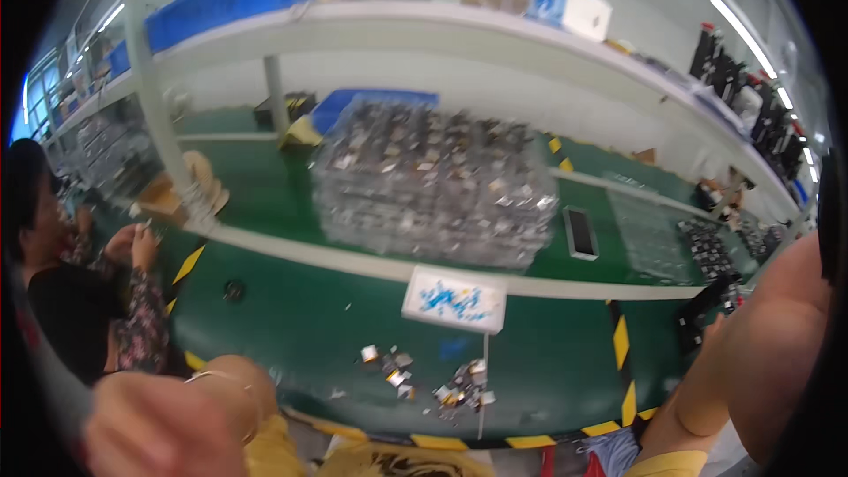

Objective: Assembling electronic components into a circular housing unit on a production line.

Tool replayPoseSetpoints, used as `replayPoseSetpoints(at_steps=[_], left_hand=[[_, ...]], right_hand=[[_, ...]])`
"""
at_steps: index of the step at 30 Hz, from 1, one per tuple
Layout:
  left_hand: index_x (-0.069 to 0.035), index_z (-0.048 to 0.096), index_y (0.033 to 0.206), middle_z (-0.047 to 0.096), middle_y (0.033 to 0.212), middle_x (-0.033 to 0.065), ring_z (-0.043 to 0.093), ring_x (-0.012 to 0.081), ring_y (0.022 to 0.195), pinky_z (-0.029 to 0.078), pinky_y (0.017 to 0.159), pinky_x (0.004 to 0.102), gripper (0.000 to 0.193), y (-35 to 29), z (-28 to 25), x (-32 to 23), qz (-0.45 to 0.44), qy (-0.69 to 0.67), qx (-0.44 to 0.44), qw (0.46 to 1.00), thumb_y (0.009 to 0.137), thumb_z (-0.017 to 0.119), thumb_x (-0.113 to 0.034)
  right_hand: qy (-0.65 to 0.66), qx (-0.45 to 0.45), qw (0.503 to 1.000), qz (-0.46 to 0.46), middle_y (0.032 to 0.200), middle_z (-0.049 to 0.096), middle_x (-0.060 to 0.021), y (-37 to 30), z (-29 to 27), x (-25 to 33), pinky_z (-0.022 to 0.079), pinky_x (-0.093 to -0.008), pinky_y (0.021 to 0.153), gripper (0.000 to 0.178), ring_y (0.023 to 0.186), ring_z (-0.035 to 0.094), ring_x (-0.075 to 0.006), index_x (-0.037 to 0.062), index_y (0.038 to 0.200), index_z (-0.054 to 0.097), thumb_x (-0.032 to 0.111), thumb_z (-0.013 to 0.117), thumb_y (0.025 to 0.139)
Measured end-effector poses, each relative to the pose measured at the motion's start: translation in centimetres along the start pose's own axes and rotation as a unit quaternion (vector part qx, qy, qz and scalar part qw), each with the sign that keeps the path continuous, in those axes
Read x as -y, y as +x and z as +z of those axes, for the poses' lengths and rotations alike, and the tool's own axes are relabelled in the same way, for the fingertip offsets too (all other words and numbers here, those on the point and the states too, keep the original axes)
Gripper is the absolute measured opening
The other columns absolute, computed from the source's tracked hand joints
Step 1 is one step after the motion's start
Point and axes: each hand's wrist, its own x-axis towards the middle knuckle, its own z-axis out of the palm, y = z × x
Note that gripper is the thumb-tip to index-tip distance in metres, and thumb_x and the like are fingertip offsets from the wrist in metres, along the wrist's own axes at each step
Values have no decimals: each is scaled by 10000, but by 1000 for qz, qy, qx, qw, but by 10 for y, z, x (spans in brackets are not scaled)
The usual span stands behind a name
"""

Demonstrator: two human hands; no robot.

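My left hand (159, 424) is raised close at the lower left, badly blurred, with a thin bracelet (199, 374) at its wrist. Its fingers are too smeared to read, and nothing held can be made out. My right arm (751, 344) bends up along the right side, and its hand is out of sight beyond the picture's edge. On the green bench in front of me lie loose piles of small silver, white and dark parts (464, 387). Behind them a white tray (415, 311) holds many small blue pieces.
Stacked clear plastic trays (433, 212) full of parts stand behind a pale rail (309, 253). A phone-like device (579, 233) lies to their right. A shelf (424, 11) with a blue bin (238, 2) spans above. A co-worker (75, 274) sits at left; another hand (712, 329) shows at right.
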Motion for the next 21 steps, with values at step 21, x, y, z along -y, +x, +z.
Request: replayPoseSetpoints(at_steps=[21], left_hand=[[-28,656,1081,666,870,78,630,143,685,499,500,277,352,-354,-218,-14,-812,421,-62,399,844,634,-288]], right_hand=[[715,-163,654,184,777,612,-14,106,97,94,527,-245,602,194,715,597,-151,133,702,575,22,700,801]])
